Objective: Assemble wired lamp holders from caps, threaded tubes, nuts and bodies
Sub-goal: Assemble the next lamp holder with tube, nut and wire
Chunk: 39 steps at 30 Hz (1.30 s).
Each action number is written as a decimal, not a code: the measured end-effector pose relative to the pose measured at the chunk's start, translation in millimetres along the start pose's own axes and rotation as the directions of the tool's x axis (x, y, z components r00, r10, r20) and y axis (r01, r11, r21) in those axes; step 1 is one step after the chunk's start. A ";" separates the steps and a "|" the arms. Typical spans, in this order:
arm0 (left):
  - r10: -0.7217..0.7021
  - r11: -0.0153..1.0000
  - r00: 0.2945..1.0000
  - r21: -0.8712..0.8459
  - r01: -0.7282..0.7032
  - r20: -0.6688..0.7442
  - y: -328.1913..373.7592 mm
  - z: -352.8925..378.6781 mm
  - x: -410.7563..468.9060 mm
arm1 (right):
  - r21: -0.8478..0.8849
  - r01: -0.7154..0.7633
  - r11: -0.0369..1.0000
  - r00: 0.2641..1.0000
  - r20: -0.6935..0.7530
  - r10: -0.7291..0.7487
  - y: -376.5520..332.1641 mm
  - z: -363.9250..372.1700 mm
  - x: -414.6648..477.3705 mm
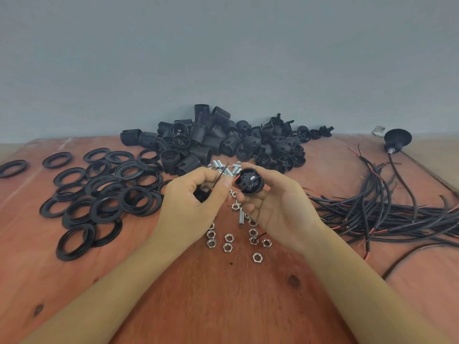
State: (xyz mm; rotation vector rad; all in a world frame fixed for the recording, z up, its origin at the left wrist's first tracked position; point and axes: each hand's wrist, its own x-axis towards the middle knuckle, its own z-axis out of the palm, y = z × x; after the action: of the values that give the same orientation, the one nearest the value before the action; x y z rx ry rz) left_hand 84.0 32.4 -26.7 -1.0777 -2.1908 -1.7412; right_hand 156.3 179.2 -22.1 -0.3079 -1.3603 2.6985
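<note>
- Left hand [196, 197] is held above the table [223, 294], fingers curled round a small black piece [201, 194] that is mostly hidden in the palm; thumb and forefinger pinch thin red and black wire ends [221, 175].
- Right hand [270, 204] is just beside it and grips a round black part [249, 182] at the fingertips, open face toward the camera; the red wire reaches its left edge.
- Loose metal nuts [228, 238] lie scattered on the wood under and in front of both hands, with one short metal tube [241, 217] among them.
- More tubes [218, 167] lie just behind the hands.
- Flat black rings [99, 192] are spread in overlapping heaps to the left.
- Dark cables [397, 214] with red cores lie in a loose bundle to the right.
- A pile of black threaded bodies and caps [206, 142] sits against the grey wall [223, 58].
- At far right a wired lamp holder [397, 140] rests on the table.
</note>
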 end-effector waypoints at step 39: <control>0.158 0.971 0.987 0.190 -0.148 -0.037 -2.6 -3.3 2.0 | -0.130 0.132 0.983 0.989 -0.057 -0.140 6.1 6.4 1.6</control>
State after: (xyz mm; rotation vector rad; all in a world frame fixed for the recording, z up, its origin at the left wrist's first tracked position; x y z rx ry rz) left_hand 79.9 30.2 -26.7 -1.1099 -2.1265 -1.4517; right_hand 153.3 170.9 -23.5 -0.3001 -1.4789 2.4765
